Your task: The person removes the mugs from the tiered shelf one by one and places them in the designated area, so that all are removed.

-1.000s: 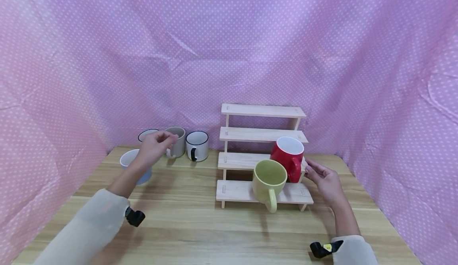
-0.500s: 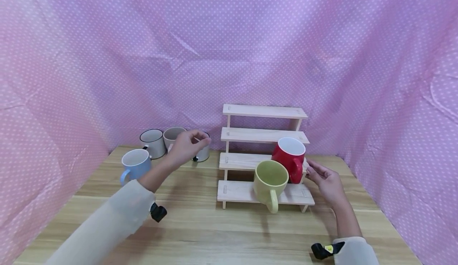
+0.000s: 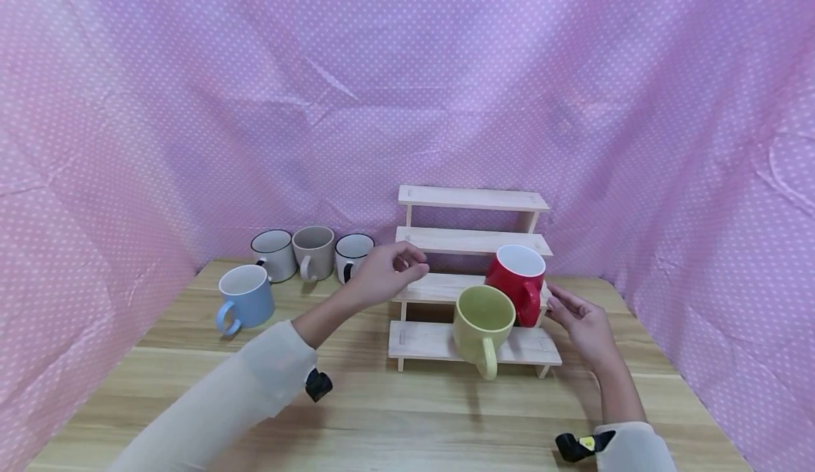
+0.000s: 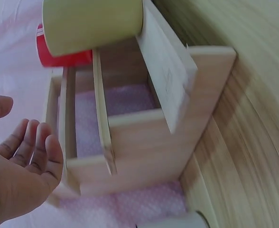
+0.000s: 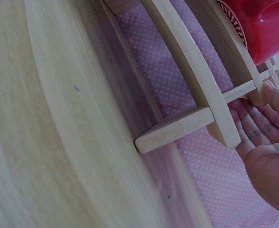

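Note:
A pale wooden tiered stand [image 3: 471, 198] is on the table. Its second-lowest tier bears a red mug [image 3: 509, 286] with a white inside, at the right end. Below that, on the lowest tier, is a yellow-green mug [image 3: 474, 334], its handle towards me. My left hand [image 3: 384, 274], fingers loosely bent and holding nothing, hovers by the stand's left end; the left wrist view shows the fingers [image 4: 29, 147] apart from the thumb. At the opposite end my right hand [image 3: 587, 329] pinches the red mug's tier, thumb [image 5: 276, 95] on its edge and fingers beneath.
On the wooden table [image 3: 356, 422] at the left are a light blue mug [image 3: 253, 303], a grey mug [image 3: 318, 252] and two white black-rimmed mugs, one at the far left [image 3: 276, 263], one [image 3: 352, 251] partly behind my left hand. A pink dotted cloth [image 3: 407, 90] hangs around the table.
My left hand has swept right, from over the grey mug, past the white mug, to the stand's left end. My right hand keeps its hold, and the mugs stay put.

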`<state>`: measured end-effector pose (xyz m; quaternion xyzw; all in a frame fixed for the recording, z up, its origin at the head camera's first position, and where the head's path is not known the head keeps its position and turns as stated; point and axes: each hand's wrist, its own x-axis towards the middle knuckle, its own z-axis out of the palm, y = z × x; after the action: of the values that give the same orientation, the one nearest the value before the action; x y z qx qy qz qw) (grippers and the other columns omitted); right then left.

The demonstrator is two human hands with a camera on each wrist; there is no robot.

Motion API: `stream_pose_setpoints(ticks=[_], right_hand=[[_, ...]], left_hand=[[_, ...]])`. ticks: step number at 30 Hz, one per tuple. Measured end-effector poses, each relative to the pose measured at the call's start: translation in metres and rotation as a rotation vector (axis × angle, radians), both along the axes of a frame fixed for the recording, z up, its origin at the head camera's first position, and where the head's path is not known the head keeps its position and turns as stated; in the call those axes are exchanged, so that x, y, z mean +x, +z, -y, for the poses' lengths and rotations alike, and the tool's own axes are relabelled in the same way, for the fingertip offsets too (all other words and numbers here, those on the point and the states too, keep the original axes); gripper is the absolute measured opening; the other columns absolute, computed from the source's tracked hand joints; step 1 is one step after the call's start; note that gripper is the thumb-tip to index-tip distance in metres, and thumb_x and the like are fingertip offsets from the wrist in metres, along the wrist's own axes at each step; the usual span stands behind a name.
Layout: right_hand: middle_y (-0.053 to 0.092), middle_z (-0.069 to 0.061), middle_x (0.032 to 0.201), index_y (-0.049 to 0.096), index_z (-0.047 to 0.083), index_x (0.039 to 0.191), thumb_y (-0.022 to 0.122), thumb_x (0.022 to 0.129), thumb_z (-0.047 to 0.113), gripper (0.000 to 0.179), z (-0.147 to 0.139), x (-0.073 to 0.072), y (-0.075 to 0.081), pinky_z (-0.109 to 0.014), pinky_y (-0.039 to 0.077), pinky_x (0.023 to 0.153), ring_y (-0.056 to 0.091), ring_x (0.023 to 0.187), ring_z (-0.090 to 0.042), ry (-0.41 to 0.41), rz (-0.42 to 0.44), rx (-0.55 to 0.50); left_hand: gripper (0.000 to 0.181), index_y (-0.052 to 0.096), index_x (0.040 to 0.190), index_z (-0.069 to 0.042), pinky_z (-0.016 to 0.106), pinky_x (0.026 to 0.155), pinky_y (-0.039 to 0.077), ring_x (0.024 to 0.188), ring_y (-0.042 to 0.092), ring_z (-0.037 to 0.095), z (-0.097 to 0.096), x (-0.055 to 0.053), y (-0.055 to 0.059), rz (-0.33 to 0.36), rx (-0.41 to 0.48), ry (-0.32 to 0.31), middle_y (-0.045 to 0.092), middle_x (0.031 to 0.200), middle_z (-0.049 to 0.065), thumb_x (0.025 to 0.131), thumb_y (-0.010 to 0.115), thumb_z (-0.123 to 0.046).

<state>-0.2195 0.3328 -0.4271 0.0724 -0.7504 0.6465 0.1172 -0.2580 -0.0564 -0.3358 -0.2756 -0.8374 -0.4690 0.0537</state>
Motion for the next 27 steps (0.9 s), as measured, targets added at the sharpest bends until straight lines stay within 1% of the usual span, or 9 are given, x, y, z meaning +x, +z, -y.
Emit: stream_pose_setpoints(ticks=[4,10,13,21,27], right_hand=[[0.069,0.02,0.115,0.043,-0.016,0.144,0.062,0.103,0.016,0.055,0.0,0.0,0.0,-0.025,0.056,0.092,0.071,0.096,-0.002,0.004,-0.008,-0.007],[0.069,0.021,0.114,0.044,-0.015,0.145,0.062,0.103,0.018,0.056,-0.002,-0.001,-0.001,-0.023,0.055,0.092,0.071,0.095,-0.003,-0.005,0.006,0.003],[0.068,0.022,0.114,0.044,-0.014,0.145,0.062,0.104,0.019,0.057,-0.002,-0.002,-0.002,-0.023,0.055,0.092,0.071,0.096,-0.002,-0.009,0.017,0.012],[0.068,0.02,0.116,0.044,-0.014,0.145,0.063,0.103,0.019,0.056,-0.002,-0.001,-0.002,-0.024,0.055,0.093,0.071,0.097,-0.002,-0.005,0.016,-0.002],[0.069,0.018,0.117,0.043,-0.015,0.145,0.062,0.103,0.016,0.056,-0.001,0.0,-0.001,-0.023,0.055,0.093,0.071,0.097,-0.002,0.007,0.009,-0.023]], left_hand=[[0.021,0.071,0.11,-0.015,0.03,0.072,0.053,0.084,0.063,0.013,-0.017,0.002,0.001,-0.012,-0.028,-0.034,0.07,0.093,-0.006,0.097,0.071,-0.031],[0.023,0.07,0.113,-0.012,0.029,0.071,0.052,0.085,0.062,0.013,-0.038,0.008,0.005,-0.015,-0.062,-0.102,0.069,0.094,-0.006,0.098,0.069,-0.029],[0.024,0.07,0.115,-0.011,0.027,0.071,0.052,0.085,0.061,0.012,-0.047,0.01,0.007,-0.004,-0.059,-0.133,0.068,0.095,-0.006,0.098,0.069,-0.029],[0.026,0.07,0.114,-0.008,0.024,0.074,0.053,0.085,0.062,0.01,-0.067,0.013,0.013,-0.022,-0.033,-0.196,0.069,0.094,-0.005,0.097,0.069,-0.027],[0.02,0.07,0.109,-0.012,0.022,0.077,0.052,0.086,0.062,0.007,-0.087,0.015,0.017,-0.022,-0.036,-0.218,0.068,0.093,-0.008,0.097,0.072,-0.027]])
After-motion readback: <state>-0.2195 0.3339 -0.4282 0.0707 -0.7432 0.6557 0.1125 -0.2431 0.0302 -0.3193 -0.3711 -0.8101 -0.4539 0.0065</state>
